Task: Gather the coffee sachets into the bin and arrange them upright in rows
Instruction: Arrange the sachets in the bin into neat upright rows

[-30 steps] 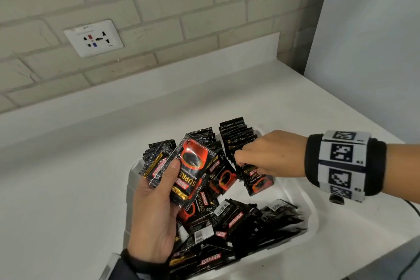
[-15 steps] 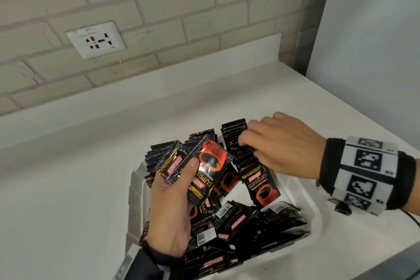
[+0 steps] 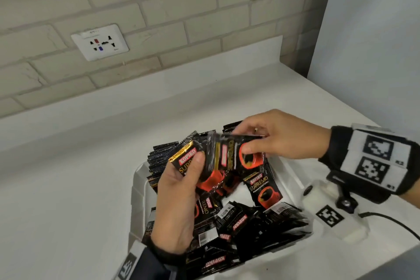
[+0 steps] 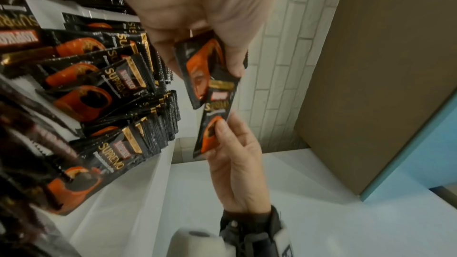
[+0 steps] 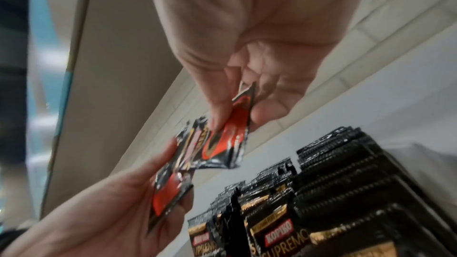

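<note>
A white bin (image 3: 138, 188) on the counter holds black Kopiko coffee sachets. Upright rows (image 3: 159, 157) stand at its far side and a loose pile (image 3: 250, 223) lies at the near side. Above the bin my left hand (image 3: 181, 188) grips one sachet (image 3: 181, 161) under its thumb. My right hand (image 3: 272, 141) pinches a second sachet (image 3: 231, 154) that overlaps the first. In the left wrist view the right hand (image 4: 235, 153) holds its sachet (image 4: 212, 130) by the lower end. The right wrist view shows that sachet (image 5: 227, 140) blurred above the rows (image 5: 333, 173).
A white device with a black marker (image 3: 329, 218) and its cable (image 3: 386, 223) lie just right of the bin. A wall socket (image 3: 100, 42) sits in the brick wall behind. A tall panel (image 3: 375, 29) bounds the counter (image 3: 68, 188) on the right.
My right hand left the upright row at the back, rose to the left hand and now pinches a sachet there. The left hand lifted its sachets slightly.
</note>
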A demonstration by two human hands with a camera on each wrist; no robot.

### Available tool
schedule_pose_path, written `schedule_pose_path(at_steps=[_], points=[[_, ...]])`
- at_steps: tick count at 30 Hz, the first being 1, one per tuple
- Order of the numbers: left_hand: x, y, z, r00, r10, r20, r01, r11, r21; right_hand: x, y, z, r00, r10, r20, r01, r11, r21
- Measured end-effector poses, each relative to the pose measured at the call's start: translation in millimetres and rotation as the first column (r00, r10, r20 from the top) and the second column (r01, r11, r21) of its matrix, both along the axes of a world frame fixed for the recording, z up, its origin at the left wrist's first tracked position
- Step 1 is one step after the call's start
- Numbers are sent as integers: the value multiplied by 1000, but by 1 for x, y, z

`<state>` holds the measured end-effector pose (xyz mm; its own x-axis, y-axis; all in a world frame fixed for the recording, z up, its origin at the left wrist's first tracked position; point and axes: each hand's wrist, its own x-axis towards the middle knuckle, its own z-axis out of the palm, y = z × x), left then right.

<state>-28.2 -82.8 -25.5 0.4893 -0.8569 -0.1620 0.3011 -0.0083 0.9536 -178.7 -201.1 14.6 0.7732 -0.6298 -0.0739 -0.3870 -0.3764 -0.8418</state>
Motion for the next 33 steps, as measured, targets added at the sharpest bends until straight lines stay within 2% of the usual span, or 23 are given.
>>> schedule_pose_path(at_steps=[2, 5, 8, 13, 17, 20, 23, 26, 28, 29, 31, 33], points=[[9, 1, -1, 999, 14, -51, -14, 1000, -11, -9, -6, 0, 993, -104, 59, 100, 993, 69], [22, 4, 3, 989, 45, -141, -49, 999, -24, -26, -15, -1, 939, -294, 179, 223, 915, 337], [32, 6, 6, 985, 67, -157, -73, 997, -36, -38, -18, -2, 891, -383, 245, 213, 828, 519], [40, 7, 15, 967, 124, -223, -133, 991, -26, -45, -14, -5, 845, -422, 328, 104, 731, 674], [38, 10, 21, 917, 69, -392, -87, 996, -29, -45, -10, -9, 795, -468, 386, 36, 672, 740], [37, 11, 22, 847, -42, -530, -9, 996, -94, -46, -8, -11, 779, -496, 382, 53, 661, 749], [35, 11, 17, 748, -200, -633, 98, 976, -193, -42, -5, -12, 800, -471, 372, 85, 702, 707], [32, 9, 10, 696, -255, -671, 170, 967, -190, -35, 2, -10, 842, -391, 371, 79, 771, 632], [28, 6, 10, 718, -238, -654, 202, 971, -131, -31, 5, -8, 865, -357, 352, 110, 820, 562], [25, 5, 13, 762, -215, -611, 206, 975, -86, -30, 6, -6, 868, -350, 353, 116, 833, 540], [18, 2, 19, 869, -204, -451, 231, 973, 4, -28, 7, -5, 871, -323, 371, 94, 849, 520], [13, 1, 22, 928, -218, -302, 250, 966, 69, -28, 6, -8, 867, -305, 394, 67, 855, 515]])
